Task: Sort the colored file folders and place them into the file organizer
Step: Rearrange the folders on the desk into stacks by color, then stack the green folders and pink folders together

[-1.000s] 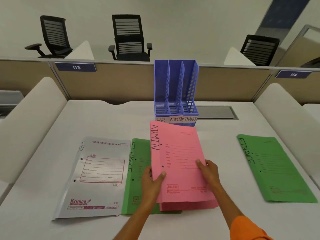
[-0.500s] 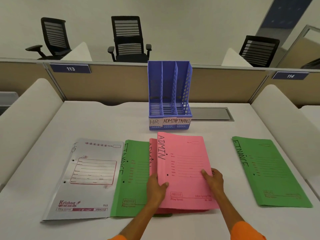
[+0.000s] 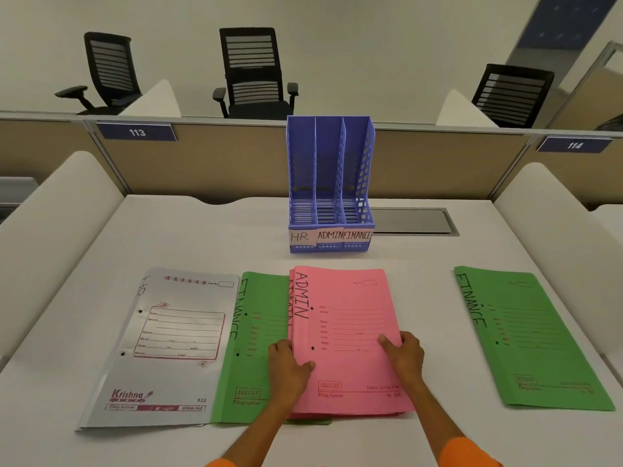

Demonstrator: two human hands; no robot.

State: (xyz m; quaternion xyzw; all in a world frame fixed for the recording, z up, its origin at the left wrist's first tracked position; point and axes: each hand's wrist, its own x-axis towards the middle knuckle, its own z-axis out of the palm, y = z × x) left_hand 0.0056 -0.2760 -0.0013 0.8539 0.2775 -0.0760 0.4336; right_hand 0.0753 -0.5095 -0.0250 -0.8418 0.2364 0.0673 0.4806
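Observation:
A blue file organizer with three empty slots labelled HR, ADMIN and FINANCE stands at the back middle of the white desk. In front of it lies a pink ADMIN folder stacked on another pink one, both over a green FINANCE folder. My left hand grips the top pink folder's left edge, thumb on top. My right hand holds its right edge with fingers pressed on the cover. A silver HR folder lies at the left, a second green FINANCE folder at the right.
White curved dividers flank the desk on both sides. A grey cable hatch sits right of the organizer. A beige partition with number plates 113 and 114 runs behind, with black office chairs beyond it.
The top pink folder, tilted and lifted a second ago, has come down and squared up on the pink folder beneath it. Both hands stayed on its edges.

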